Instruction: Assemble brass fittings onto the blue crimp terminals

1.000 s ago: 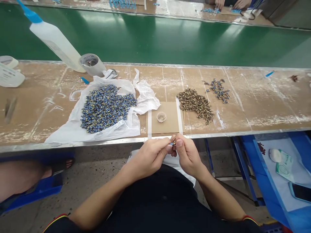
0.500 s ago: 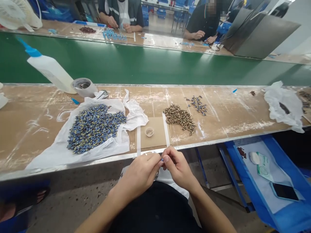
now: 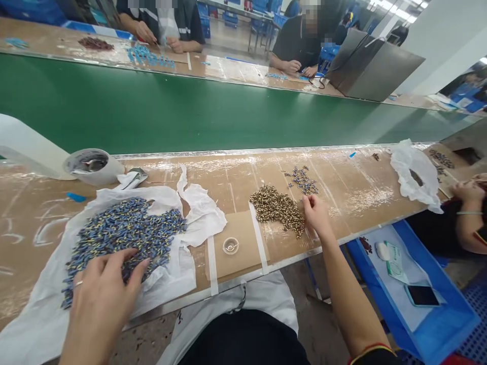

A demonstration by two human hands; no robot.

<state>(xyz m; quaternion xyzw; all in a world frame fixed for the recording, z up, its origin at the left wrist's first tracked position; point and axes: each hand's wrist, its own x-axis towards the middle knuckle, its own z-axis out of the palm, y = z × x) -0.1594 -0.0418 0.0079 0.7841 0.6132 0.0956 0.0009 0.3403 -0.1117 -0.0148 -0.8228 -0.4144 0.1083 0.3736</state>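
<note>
My left hand [image 3: 108, 286] reaches over a big heap of small blue-and-yellow pieces [image 3: 125, 228], thumb and fingers apart, fingertips at the heap's near side. The heap lies on a crumpled white sheet [image 3: 182, 274]. My right hand [image 3: 316, 215] is at the right edge of a pile of small gold-coloured metal pieces [image 3: 276, 205], its thumb and forefinger pinched together. Anything between those fingertips is too small to make out. Just beyond it lies a looser group of small blue-and-gold pieces [image 3: 302, 180]. Between the two large heaps, a small clear cup [image 3: 230, 246] stands on a cardboard square [image 3: 243, 263].
A white bottle [image 3: 34, 152] and a tape roll [image 3: 93, 165] are at the back left. A green strip [image 3: 213, 111] runs behind the bench; two people work beyond it. At right are white paper [image 3: 413, 172], another person's arm [image 3: 472, 218] and a blue tray [image 3: 429, 324] holding a phone [image 3: 422, 295].
My hands were together at the bench edge around a small blue piece. They have parted: the left went to the blue heap, the right to the gold pile's edge. The view has shifted.
</note>
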